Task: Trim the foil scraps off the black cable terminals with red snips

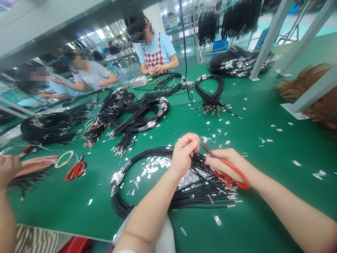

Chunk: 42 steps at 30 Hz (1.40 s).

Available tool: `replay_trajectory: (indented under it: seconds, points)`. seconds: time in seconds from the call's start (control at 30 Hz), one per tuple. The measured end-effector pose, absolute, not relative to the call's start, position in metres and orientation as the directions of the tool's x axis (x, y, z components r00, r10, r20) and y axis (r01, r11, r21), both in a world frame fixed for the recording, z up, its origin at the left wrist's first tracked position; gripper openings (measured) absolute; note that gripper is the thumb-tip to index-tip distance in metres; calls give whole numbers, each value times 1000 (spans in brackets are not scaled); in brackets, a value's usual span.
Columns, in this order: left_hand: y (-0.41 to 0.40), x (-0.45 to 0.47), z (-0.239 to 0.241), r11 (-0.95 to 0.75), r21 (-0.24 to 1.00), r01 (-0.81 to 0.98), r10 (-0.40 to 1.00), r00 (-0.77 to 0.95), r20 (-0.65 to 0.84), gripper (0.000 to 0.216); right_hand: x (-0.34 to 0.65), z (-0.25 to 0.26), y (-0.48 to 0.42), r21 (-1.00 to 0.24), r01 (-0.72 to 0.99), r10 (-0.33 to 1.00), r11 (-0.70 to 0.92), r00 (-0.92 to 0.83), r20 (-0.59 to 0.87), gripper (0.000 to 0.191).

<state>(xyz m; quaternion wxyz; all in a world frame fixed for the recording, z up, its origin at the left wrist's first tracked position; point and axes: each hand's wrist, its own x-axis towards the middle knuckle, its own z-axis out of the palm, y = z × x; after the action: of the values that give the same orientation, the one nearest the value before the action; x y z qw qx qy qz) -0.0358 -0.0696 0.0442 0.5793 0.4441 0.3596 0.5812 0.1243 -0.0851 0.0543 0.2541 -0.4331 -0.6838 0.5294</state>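
Note:
My left hand is closed in a pinch on the end of a black cable, with a thin strand poking out past the fingertips. In my right hand is a pair of red-handled scissors, its blade tips right by that strand. Whether the blades touch it, I cannot make out. Below both hands a looped bundle of black cables lies on the green table. The bundle's stripped ends, with small coloured wires, fan out to the right. Silver foil scraps lie inside the loop.
More cable bundles lie beyond, with another loop further back. At left, a co-worker's hand is near a second pair of red scissors and a tape roll. Metal posts stand at right. Several people sit opposite.

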Motion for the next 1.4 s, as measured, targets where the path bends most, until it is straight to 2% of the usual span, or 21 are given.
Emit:
replay_trajectory:
  seconds: [0.17, 0.4, 0.5, 0.57, 0.67, 0.77, 0.9, 0.97, 1.1, 1.17, 1.3, 1.4]
  points:
    - [-72, -36, 45, -108, 952, -286, 987, 86, 137, 19, 127, 55, -82, -949, 307, 852, 66, -513, -106, 41]
    - [-73, -34, 43, -200, 954, -224, 977, 28, 212, 17, 121, 57, -87, -980, 185, 865, -69, -479, -151, 34]
    - [-72, -34, 41, -206, 954, -220, 976, 20, 215, 18, 118, 60, -91, -985, 159, 888, -67, -440, -131, 33]
    - [-70, -34, 38, -187, 956, -224, 978, 45, 202, 17, 119, 62, -91, -985, 170, 917, -22, -389, -88, 31]
    - [-65, -36, 33, -160, 976, -149, 984, 49, 169, 12, 127, 63, -87, -980, 183, 958, 83, -285, 28, 18]
    - [-62, -37, 30, -84, 992, -96, 996, 35, 88, 17, 139, 63, -78, -950, 206, 969, 236, -127, 214, 21]
    - [-65, -33, 28, 146, 970, -193, 967, 232, -100, 31, 142, 69, -71, -879, 311, 913, 360, 75, 400, 21]
    - [-67, -30, 27, 182, 961, -207, 956, 267, -124, 33, 134, 74, -71, -859, 322, 902, 398, 30, 430, 22]
    - [-70, -24, 25, 160, 968, -195, 960, 260, -106, 34, 111, 80, -72, -848, 265, 884, 459, -231, 407, 26]
    - [-69, -23, 23, 130, 966, -224, 966, 249, -73, 33, 104, 81, -70, -831, 285, 870, 478, -283, 403, 25]
    - [-68, -24, 23, 36, 937, -347, 986, 165, 24, 29, 104, 78, -62, -825, 314, 883, 469, -196, 427, 17]
    - [-70, -25, 24, -56, 960, -275, 994, 72, 78, 22, 109, 74, -54, -906, 180, 922, 384, -131, 365, 17]
